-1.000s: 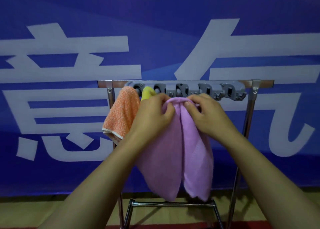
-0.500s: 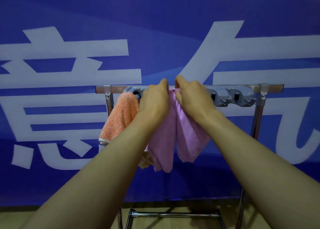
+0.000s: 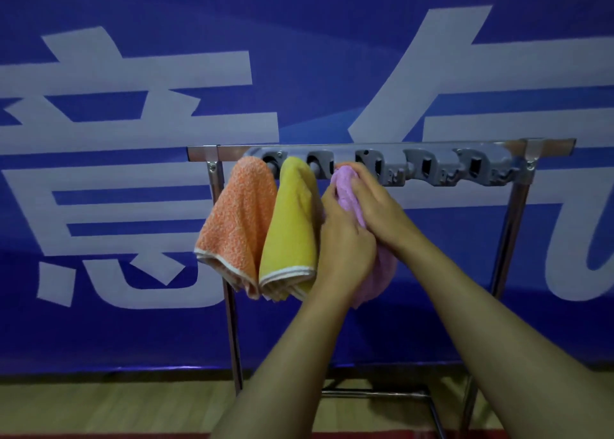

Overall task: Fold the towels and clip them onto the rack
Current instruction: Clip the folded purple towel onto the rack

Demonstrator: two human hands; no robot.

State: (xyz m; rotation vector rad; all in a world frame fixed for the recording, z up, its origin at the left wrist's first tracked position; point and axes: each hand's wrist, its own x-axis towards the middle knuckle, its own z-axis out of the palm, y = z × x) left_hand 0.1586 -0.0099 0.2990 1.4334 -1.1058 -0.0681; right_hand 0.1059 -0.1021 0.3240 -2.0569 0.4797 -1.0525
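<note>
Behind everything hung a blue banner [image 3: 99, 322] printed with large pale characters, and below it ran a strip of wooden floor [image 3: 116, 405]. In front of the banner stood a metal rack [image 3: 212, 212] with chrome uprights and a top bar, to which a grey clip strip [image 3: 415, 169] with a row of holders was fixed. At the left end of that strip an orange towel [image 3: 237, 226] hung folded from the first holder, its pale hem at the bottom. Just beside it, touching along one edge, a yellow towel [image 3: 292, 229] hung from the second holder in the same way, also with a pale hem low down. Next came the left hand [image 3: 345, 242], its fingers curled round the middle of a pink towel [image 3: 345, 186], gripping the bunched cloth from the left side. The pink towel's top was pushed up against the third holder; whether the holder had actually caught it could not be told, as the hands hid that spot. The right hand [image 3: 375, 202] pressed on the cloth from the right, fingers bent over the upper fold and holding it close to the strip. The lower part of the pink towel drooped beneath both wrists. Further right, the last two holders stood bare, and the rack's right upright rose to the bar's end.
</note>
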